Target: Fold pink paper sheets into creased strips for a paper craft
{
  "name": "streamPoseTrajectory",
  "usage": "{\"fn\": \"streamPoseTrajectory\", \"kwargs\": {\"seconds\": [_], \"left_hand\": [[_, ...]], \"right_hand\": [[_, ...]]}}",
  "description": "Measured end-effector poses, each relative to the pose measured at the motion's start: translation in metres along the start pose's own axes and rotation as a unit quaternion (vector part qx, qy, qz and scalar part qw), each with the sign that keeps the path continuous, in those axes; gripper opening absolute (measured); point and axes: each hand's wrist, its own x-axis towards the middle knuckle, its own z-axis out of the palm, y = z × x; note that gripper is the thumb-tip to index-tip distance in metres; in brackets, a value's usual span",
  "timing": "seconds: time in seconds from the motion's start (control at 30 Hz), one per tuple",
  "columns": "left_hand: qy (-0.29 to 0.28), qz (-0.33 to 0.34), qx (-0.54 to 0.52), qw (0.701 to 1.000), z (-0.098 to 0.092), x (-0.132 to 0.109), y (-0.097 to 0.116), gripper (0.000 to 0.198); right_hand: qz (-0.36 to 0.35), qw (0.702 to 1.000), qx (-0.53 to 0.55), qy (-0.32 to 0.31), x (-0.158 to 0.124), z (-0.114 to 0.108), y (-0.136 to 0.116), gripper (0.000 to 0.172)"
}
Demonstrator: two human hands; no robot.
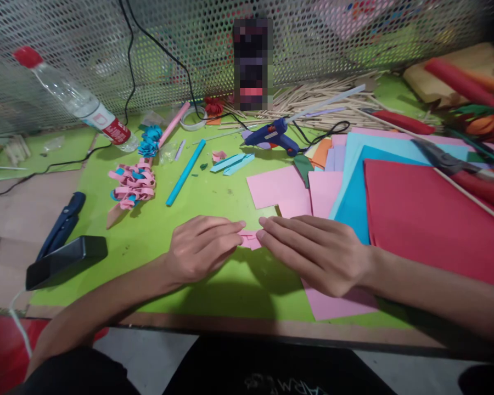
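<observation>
Between the fingertips of both hands is a small folded piece of pink paper [251, 240], held just above the green tabletop. My left hand [203, 244] pinches its left end, fingers closed together. At its right end my right hand [319, 249] does the same, the palm and fingers hiding part of the paper. Larger pink sheets [278, 189] lie beyond and beneath my right hand. Past the hands rest folded light-blue strips [233, 163], a rolled blue paper tube [186, 173] and a curled pink scrap [218, 156].
A blue glue gun [271, 135] lies at the back with its cord. Left are a pink-and-blue paper craft [134, 184], a bottle [82, 107], a stapler [61, 222] and a black box [68, 263]. Right are red sheets [432, 219], pliers [456, 164] and wooden sticks [308, 99].
</observation>
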Motion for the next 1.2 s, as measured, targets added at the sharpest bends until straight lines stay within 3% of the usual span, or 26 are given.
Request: {"fn": "streamPoseTrajectory", "kwargs": {"seconds": [0.33,1.2], "left_hand": [[-0.005,0.004,0.007,1.0,-0.0015,0.0019,-0.0002,0.014],[-0.019,-0.003,0.026,0.999,-0.0014,0.0005,0.0025,0.016]], "right_hand": [[0.04,0.999,0.028,-0.007,-0.0028,0.0021,0.0003,0.029],[0.028,0.999,0.003,-0.027,-0.0012,0.0013,-0.0018,0.023]]}}
